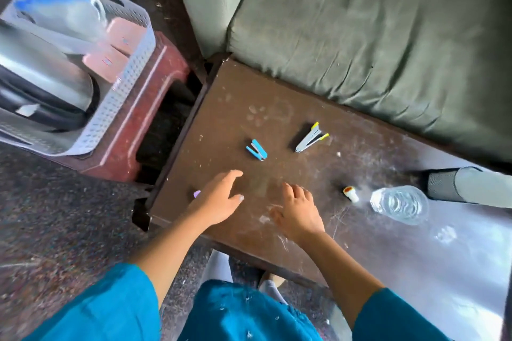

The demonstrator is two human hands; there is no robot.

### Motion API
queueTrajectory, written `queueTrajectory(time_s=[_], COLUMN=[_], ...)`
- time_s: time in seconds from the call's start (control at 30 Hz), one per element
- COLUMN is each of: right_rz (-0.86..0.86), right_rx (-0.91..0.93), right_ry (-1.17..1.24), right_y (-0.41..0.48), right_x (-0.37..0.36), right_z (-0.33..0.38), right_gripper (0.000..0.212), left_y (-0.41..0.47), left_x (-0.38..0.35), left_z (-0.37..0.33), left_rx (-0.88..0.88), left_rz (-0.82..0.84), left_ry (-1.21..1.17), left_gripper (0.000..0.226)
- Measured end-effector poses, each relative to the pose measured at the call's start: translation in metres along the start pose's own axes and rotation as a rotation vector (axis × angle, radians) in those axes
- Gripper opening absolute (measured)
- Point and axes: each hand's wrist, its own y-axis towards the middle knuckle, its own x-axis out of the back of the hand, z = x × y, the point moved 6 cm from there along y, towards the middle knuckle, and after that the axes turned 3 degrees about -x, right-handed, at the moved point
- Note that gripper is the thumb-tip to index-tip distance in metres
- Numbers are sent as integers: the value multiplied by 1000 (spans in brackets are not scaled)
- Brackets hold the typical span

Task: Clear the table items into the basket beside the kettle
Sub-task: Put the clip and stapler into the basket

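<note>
On the dark brown table [221, 108] lie a small blue stapler [256, 150], a grey stapler with yellow tips [310, 138], a small white tube with an orange cap [350, 193] and a clear plastic bottle [399, 203] on its side. A small purple item [196, 193] peeks out by my left wrist. My left hand [219, 199] hovers over the table's near left part with relaxed fingers and holds nothing. My right hand [297, 210] is beside it, fingers loosely curled, empty. The pale perforated basket [122, 91] at the upper left holds two pink pads [116, 47] and a clear blue-capped container.
A steel kettle [41, 75] stands in front of the basket on a red plastic stool [144, 108]. A green sofa cushion [374, 36] borders the table's far edge. A grey and black object [457, 185] lies at the table's right edge. Speckled floor lies to the left.
</note>
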Motion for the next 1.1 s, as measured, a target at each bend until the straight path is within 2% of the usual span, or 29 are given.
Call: queueTrajectory(time_s=[0.13, 0.2, 0.27, 0.33, 0.43, 0.5, 0.6, 0.73, 0.83, 0.93, 1.1], right_rz=[-57, -124, -200, -298, -392, -416, -446, -459, -476, -491, -524], right_rx=[68, 120, 177, 235, 237, 212, 209, 126, 128, 165, 216], right_ry=[-48, -48, 15, 124, 251, 278, 279, 266, 199, 157, 174], right_y=[21, 36, 51, 61, 72, 82, 95, 111, 114, 113, 103], right_x=[-27, -30, -29, -22, -19, -18, -14, -12, -12, -11, -2], right_z=[-6, -2, 5, 11, 16, 20, 29, 34, 34, 28, 14], right_gripper=[61, 59, 53, 44, 39, 42, 49, 61, 52, 40, 44], left_y=[6, 9, 10, 7, 1, 1, 8, 27, 48, 72, 98], left_x=[-11, -10, -12, -14, -23, -30, -36, -38, -38, -33, -23], left_z=[30, 43, 57, 70, 84, 85, 70, 40, 17, -2, -19], left_rx=[-21, -48, 4, 102, 225, 223, 108, -83, -201, -233, -269], left_rz=[-194, -258, -293, -316, -373, -437, -496, -493, -479, -507, -556], left_ry=[79, 266, 456, 509, 453, 353, 233, 137, 60, -57, -120], left_gripper=[45, 48, 55, 63, 71, 68, 60, 50, 43, 45, 46])
